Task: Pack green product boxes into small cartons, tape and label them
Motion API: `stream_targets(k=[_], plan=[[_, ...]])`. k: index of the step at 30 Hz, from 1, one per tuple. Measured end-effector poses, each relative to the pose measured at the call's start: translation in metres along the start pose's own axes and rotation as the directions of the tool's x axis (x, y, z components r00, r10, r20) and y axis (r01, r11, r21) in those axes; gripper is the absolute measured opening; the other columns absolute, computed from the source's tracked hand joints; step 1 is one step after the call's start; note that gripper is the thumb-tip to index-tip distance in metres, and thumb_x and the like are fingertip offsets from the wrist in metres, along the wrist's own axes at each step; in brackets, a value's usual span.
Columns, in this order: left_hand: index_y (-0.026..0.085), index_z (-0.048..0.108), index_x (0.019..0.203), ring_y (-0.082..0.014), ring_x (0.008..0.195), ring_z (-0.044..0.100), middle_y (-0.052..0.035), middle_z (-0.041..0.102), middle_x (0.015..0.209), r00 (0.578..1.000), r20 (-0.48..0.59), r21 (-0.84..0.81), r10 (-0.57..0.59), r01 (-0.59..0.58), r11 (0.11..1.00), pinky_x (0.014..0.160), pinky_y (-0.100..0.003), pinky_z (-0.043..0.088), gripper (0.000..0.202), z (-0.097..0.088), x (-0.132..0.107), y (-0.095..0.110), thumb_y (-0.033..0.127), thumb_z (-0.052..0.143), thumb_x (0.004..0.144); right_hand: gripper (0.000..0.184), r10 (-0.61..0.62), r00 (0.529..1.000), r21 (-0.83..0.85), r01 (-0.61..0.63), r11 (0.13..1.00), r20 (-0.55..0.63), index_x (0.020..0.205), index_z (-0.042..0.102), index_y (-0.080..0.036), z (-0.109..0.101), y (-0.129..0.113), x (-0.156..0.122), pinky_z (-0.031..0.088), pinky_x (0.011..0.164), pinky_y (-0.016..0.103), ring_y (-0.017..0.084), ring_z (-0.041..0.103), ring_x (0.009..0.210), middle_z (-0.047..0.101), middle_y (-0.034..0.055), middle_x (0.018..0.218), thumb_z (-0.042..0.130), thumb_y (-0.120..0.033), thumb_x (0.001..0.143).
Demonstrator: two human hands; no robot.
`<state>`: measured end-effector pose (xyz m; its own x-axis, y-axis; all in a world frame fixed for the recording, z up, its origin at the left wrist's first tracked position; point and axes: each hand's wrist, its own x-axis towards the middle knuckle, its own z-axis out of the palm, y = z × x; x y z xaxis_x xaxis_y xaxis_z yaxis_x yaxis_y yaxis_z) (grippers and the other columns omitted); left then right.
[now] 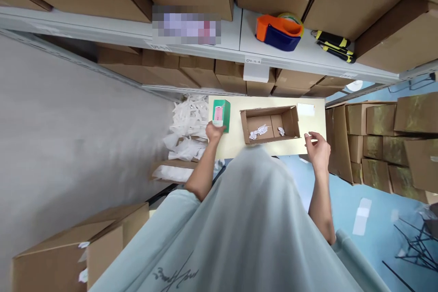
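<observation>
My left hand (214,132) grips the near end of a green box (226,116) with a pink and white front, lying on the left of a pale yellow tabletop (273,102). A whitish patch shows beside its fingers on the box. My right hand (319,149) hovers by the table's right near corner, its fingers loosely curled and apart, with nothing visible in them. Between both hands stands an open cardboard box (244,127), with crumpled white paper (259,131) inside. Behind my right hand lies a small white paper stack (305,109).
Overhead, a grey shelf (219,54) carries cardboard boxes, an orange-and-blue tape dispenser (278,32) and black-and-yellow cutters (335,45). White paper strips (190,118) heap left of the table. Stacked cartons (379,146) stand at right, and a large carton (68,246) at lower left.
</observation>
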<state>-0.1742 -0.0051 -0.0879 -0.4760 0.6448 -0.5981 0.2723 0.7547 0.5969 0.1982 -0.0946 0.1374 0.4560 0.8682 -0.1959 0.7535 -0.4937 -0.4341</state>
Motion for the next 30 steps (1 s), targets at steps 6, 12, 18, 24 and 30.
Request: stream_targets(k=[6,12,18,24,30], plan=[[0.017,0.071,0.133,-0.0257,0.116,0.082,-0.0106,0.081,0.13,0.964,-0.014,-0.32,0.267,-0.257,0.912,0.108,-0.045,0.069,0.06,-0.047,-0.014,0.012,0.026,0.086,0.077,0.056,-0.102,0.995,0.062,0.102,0.993,0.005,0.123,0.081,-0.017,-0.016,-0.012,0.004,0.062,0.087,0.042,0.03,0.081,0.089,0.085,0.0157,0.113,0.058,-0.064,0.105],[0.025,0.062,0.158,-0.0362,0.145,0.068,-0.0086,0.069,0.153,0.68,0.066,-0.126,0.73,-0.72,0.682,0.111,-0.049,0.068,0.093,-0.093,-0.099,0.087,0.031,0.096,0.072,0.056,-0.497,0.866,0.034,0.499,0.866,-0.047,0.159,0.062,-0.029,-0.049,-0.048,0.009,0.067,0.096,0.051,0.033,0.073,0.121,0.075,0.0137,0.146,0.055,-0.059,0.112],[0.029,0.061,0.159,-0.035,0.151,0.061,-0.0054,0.065,0.16,0.422,0.447,0.071,0.789,-0.896,0.439,0.132,-0.052,0.052,0.082,-0.068,-0.169,0.135,0.01,0.078,0.081,0.077,-0.731,0.639,-0.122,0.766,0.631,0.238,0.182,0.026,-0.031,-0.047,-0.057,0.037,0.053,0.121,0.063,0.04,0.055,0.152,0.047,0.0131,0.179,0.054,-0.032,0.11],[0.02,0.056,0.156,-0.0382,0.147,0.061,-0.0165,0.064,0.155,0.51,0.568,0.335,0.647,-0.86,0.384,0.118,-0.049,0.059,0.082,0.0,-0.156,0.111,-0.001,0.076,0.079,0.063,-0.635,0.525,-0.294,0.849,0.439,0.567,0.148,0.062,-0.005,0.035,-0.036,0.095,0.053,0.113,0.056,0.042,0.065,0.128,0.071,0.0279,0.142,0.073,-0.013,0.087],[0.009,0.063,0.144,-0.043,0.135,0.069,-0.0286,0.068,0.143,0.669,0.617,0.539,0.415,-0.743,0.397,0.112,-0.051,0.061,0.067,0.078,-0.124,0.113,-0.006,0.077,0.08,0.053,-0.424,0.464,-0.348,0.879,0.325,0.778,0.137,0.068,0.002,0.113,-0.044,0.133,0.042,0.119,0.057,0.043,0.068,0.129,0.076,0.0338,0.134,0.075,-0.018,0.089]])
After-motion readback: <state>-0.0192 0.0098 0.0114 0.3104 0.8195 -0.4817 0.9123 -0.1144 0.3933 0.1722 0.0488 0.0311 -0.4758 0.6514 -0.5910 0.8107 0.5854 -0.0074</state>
